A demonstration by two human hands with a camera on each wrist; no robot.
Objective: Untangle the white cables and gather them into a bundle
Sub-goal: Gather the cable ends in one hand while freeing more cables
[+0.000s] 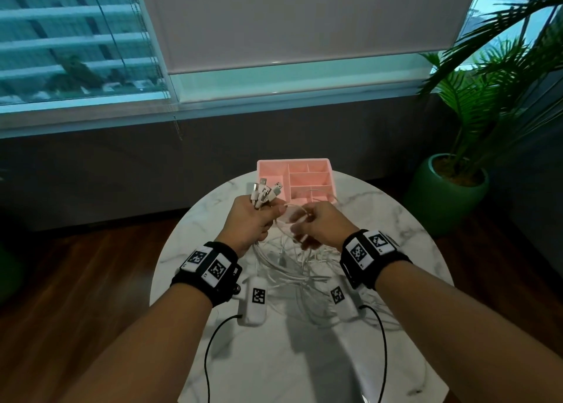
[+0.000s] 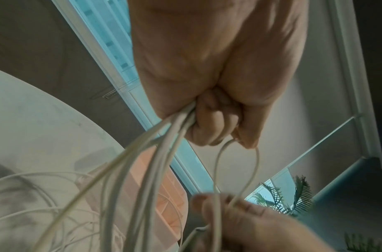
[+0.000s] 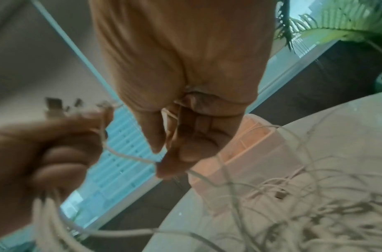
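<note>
Several white cables (image 1: pixel 292 268) lie tangled on the round marble table (image 1: pixel 274 357) between my wrists. My left hand (image 1: pixel 253 219) is raised above them and grips a bunch of the cables, with their USB plugs (image 1: pixel 264 193) sticking up out of the fist. The left wrist view shows the gripped strands (image 2: pixel 155 153) hanging down from that fist. My right hand (image 1: pixel 316 223) is close beside it and pinches one thin white cable (image 3: pixel 129 156) that runs across to the left hand. That cable forms a small loop (image 2: pixel 237 167) between the two hands.
A pink divided organiser tray (image 1: pixel 307 177) stands at the table's far edge, just beyond my hands. A potted palm (image 1: pixel 451 183) is on the floor to the right. A window and low wall are behind. Black wrist-camera leads (image 1: pixel 382 341) trail over the near table.
</note>
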